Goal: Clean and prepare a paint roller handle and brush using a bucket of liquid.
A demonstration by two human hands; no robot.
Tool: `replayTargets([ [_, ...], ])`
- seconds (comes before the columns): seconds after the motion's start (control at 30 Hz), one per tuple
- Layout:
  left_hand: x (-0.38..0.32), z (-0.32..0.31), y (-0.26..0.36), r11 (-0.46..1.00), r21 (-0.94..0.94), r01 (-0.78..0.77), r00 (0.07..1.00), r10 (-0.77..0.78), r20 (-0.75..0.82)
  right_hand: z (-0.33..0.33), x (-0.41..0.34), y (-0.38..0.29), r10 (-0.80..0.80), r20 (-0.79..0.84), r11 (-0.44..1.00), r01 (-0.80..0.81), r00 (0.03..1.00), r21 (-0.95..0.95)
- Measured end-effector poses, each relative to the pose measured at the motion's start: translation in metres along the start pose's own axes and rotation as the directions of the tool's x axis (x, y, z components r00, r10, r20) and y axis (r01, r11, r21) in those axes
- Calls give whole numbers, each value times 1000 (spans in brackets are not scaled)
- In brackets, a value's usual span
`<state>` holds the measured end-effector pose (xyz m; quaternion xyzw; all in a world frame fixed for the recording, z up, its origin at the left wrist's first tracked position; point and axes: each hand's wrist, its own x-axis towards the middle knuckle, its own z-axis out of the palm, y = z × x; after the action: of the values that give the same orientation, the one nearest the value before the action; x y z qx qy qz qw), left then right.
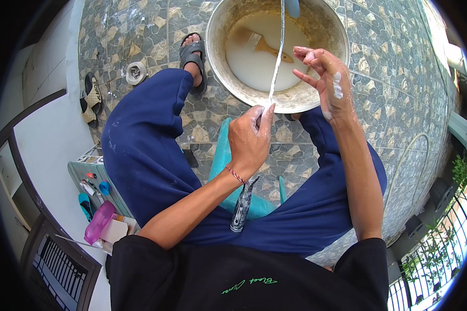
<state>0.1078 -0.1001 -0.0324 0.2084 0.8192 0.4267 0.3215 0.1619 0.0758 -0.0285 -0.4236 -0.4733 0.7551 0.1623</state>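
Note:
My left hand (252, 134) pinches a thin cord or rod (278, 58) coated in white, which runs up from my fingers past the top of the picture. Over the right rim of a wide metal basin (336, 50), my right hand (330, 85) is raised beside the cord, fingers apart and holding nothing; white residue marks its palm side. Cloudy whitish liquid (253, 76) fills the bottom of the basin. A paintbrush (266, 48) with a wooden handle lies in it, bristles partly submerged. Behind my left wrist, a dark, white-smeared handled tool (241, 212) rests at my lap.
A teal plastic stool (220, 151) is between my legs. Left stand a small pale dish (136, 73), slip-on sandals (90, 99) and a grey-green bench (81, 175) with a blue roll (104, 188) and a pink item (100, 221). A hose (402, 155) curves along the right.

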Motion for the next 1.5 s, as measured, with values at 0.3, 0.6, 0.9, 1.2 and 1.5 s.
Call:
replayTargets([
  [0.3, 2, 0, -4, 1000, 5, -22, 1000, 22, -2, 3, 2, -1, 40, -73, 964, -58, 997, -260],
  [0.6, 2, -1, 2, 1000, -17, -5, 1000, 5, 2, -8, 15, 28, -106, 72, 896, 127, 992, -426],
  [0.9, 3, -3, 1, 1000, -3, 1, 1000, -1, 10, -3, 13, 27, -207, 89, 586, 197, 974, -786],
  [1.2, 2, -2, 0, 1000, -25, -12, 1000, 12, 5, -2, 17, 34, -260, 38, 588, 189, 965, -787],
  [1.5, -10, -8, 11, 969, -179, 173, 981, -153, 118, 8, 17, 15, 135, 69, 928, -102, 988, -358],
])
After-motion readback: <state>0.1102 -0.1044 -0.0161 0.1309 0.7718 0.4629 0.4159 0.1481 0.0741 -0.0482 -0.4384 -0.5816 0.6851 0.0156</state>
